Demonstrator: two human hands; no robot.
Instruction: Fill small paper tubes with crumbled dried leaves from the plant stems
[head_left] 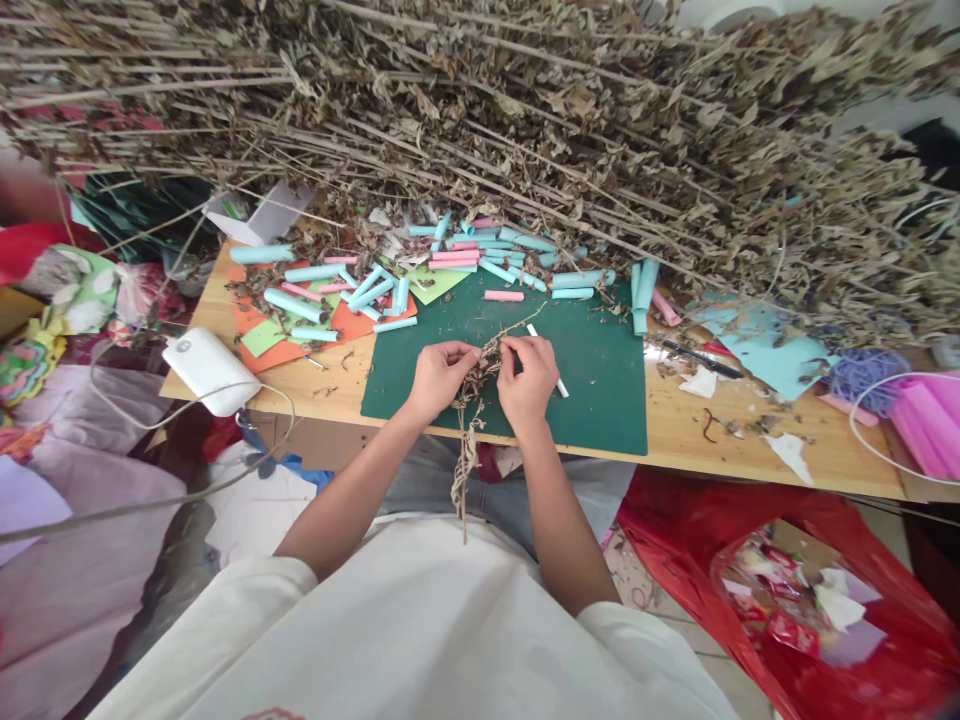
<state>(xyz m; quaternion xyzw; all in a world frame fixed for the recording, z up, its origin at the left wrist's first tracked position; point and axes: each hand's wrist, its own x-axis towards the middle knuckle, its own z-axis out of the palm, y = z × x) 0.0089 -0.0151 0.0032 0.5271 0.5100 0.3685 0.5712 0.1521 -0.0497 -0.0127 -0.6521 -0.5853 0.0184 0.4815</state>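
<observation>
A crinkled, brown dried sprig (466, 462), pinched in the fingertips of the left hand (441, 380) and right hand (528, 382), overhangs a smooth dark-green rectangular mat (607, 390); beyond lie rolled light-blue paper tubes (292, 305) and massed straight, withered leafy stalks (465, 120).

Light-toned wooden surface (682, 435) with a long front edge. Below that edge, toward the front right corner, pale floor tiles (709, 640) with thin joints. Soft, even light throughout.

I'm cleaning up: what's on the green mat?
The green mat bears blue and pink paper rolls and a white stick; the left hand, right hand and dried sprig hide parts.
</observation>
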